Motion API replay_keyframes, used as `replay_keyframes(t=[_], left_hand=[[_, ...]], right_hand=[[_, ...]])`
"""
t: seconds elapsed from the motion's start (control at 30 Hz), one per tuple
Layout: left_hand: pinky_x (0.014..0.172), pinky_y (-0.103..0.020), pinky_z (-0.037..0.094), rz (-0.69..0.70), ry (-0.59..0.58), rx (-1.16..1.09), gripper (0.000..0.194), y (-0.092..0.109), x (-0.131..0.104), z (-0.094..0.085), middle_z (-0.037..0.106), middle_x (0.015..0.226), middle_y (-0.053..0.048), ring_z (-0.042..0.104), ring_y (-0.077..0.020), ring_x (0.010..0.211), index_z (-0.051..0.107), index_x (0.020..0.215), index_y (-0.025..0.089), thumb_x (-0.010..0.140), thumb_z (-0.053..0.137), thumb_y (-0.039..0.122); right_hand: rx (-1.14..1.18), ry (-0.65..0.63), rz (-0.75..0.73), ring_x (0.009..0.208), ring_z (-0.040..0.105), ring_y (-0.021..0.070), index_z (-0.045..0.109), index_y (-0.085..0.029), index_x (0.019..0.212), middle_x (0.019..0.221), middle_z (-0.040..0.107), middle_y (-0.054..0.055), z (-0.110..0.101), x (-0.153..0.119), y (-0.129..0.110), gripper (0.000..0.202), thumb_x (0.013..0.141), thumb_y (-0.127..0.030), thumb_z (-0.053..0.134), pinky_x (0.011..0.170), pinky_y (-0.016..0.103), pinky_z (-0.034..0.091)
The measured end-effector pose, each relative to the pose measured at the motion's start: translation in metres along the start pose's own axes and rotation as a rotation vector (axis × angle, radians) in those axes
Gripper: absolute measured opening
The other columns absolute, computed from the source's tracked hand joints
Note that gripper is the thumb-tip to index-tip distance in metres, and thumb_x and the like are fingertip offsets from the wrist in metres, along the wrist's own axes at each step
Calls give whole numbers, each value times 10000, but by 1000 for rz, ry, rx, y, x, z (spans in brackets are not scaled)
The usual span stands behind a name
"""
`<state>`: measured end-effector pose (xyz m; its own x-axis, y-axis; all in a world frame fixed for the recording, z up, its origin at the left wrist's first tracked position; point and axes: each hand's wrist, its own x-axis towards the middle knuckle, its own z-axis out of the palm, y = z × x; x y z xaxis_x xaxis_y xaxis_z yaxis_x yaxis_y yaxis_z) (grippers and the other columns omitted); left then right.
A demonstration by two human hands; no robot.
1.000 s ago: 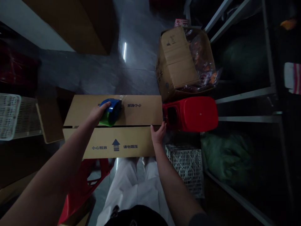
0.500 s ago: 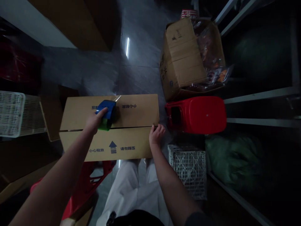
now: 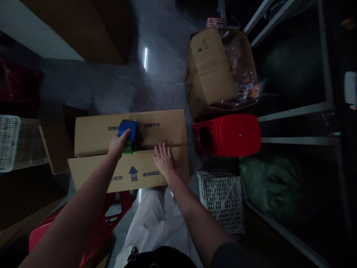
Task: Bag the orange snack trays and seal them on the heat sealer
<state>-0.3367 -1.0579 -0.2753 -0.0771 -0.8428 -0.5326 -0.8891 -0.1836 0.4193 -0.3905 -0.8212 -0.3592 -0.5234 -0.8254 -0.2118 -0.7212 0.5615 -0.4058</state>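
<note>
A long brown cardboard box (image 3: 95, 134) with printed lettering and an arrow lies in front of my legs, its two top flaps nearly meeting along a dark seam. My left hand (image 3: 118, 144) grips a blue and green tape dispenser (image 3: 127, 130) above the far flap, left of the middle. Palm down, my right hand (image 3: 164, 158) rests on the flaps at the seam, right of the dispenser, with its fingers spread and nothing held.
Right of the box are a red plastic stool (image 3: 240, 136), a grey lattice crate (image 3: 223, 199) and an open carton (image 3: 214, 67) of bagged items. A white basket (image 3: 25, 143) stands left; another red stool (image 3: 41, 230) is lower left.
My right hand has moved left from the box's right end onto the flaps and its fingers have spread. The dispenser in my left hand is turned more upright, and the near flap's right end has shifted.
</note>
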Motion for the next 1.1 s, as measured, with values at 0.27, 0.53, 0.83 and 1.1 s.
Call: replay_keyframes(t=[0.27,0.53,0.83,1.1], left_hand=[[583,-354,487,9,7,120,602,-2,-4,-4,664,721,-130,650,-310,726,661,743,160,663,538,744],[783,-400,511,140,-66,266,599,30,-35,21,715,842,-171,671,-376,909,692,791,171,741,473,726],[835,-379,505,196,-115,307,571,34,-59,50,729,901,-169,674,-367,968,697,926,152,788,484,664],[811,-364,499,197,-149,218,565,51,-49,51,733,933,-158,675,-353,963,704,911,157,773,527,675]], right_hand=[[-30,-51,-107,1450,296,298,433,-76,1451,1549,348,166,1,-7,-3,518,1002,-329,385,1204,471,209],[-46,-86,-22,1452,292,305,389,-93,1483,1563,306,170,-5,-47,22,537,1006,-339,379,1167,498,266],[-4,-87,34,1478,217,306,352,-61,1497,1579,270,172,4,-54,31,576,981,-306,423,1207,502,184],[48,-136,111,1433,297,363,334,-7,1494,1546,302,251,2,1,-51,605,926,-183,448,1185,542,173]])
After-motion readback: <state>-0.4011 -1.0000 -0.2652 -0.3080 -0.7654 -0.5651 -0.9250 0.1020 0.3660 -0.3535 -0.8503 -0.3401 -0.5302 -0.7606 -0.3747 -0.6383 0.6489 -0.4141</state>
